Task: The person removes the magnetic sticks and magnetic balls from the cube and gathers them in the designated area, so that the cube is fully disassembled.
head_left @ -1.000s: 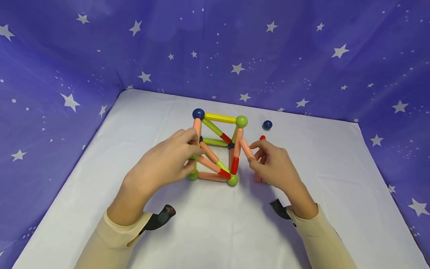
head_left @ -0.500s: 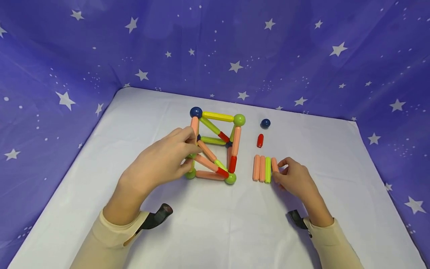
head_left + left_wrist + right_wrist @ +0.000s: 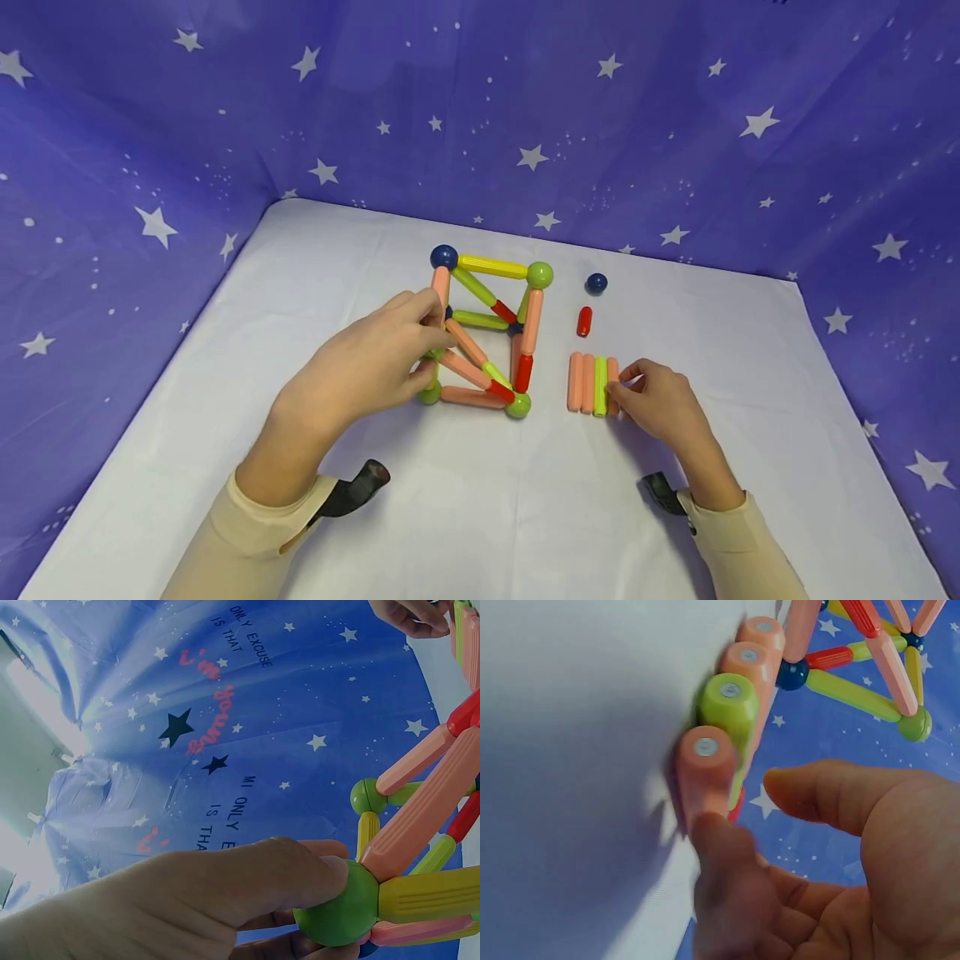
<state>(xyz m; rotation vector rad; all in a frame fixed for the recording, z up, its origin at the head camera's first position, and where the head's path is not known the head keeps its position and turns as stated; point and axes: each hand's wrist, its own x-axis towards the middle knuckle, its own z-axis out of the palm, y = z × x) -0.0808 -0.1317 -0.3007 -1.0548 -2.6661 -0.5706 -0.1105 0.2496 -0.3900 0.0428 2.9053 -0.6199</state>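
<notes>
A frame of magnetic rods and balls point(image 3: 491, 266) stands on the white table, built of pink, green, yellow and red rods. At its near left, my left hand point(image 3: 367, 358) pinches a green ball point(image 3: 341, 907) between thumb and fingers; rods fan out from that ball in the left wrist view. To the right lies a row of rods: two pink point(image 3: 582, 383), one green point(image 3: 600, 387) and a pink rod point(image 3: 705, 769) at the right end. My right hand point(image 3: 660, 402) is beside this end rod, a fingertip touching it and the thumb standing apart from it.
Behind the row lie a short red rod point(image 3: 584, 322) and a loose dark blue ball point(image 3: 597, 283). A purple star-patterned cloth point(image 3: 480, 117) rises around the back and sides of the table point(image 3: 465, 517). Black wrist devices point(image 3: 360, 490) stick out from both sleeves.
My right hand has carried a pink rod away from the frame's right side and laid it at the row's right end, its thumb now off it. The left hand has kept its hold.
</notes>
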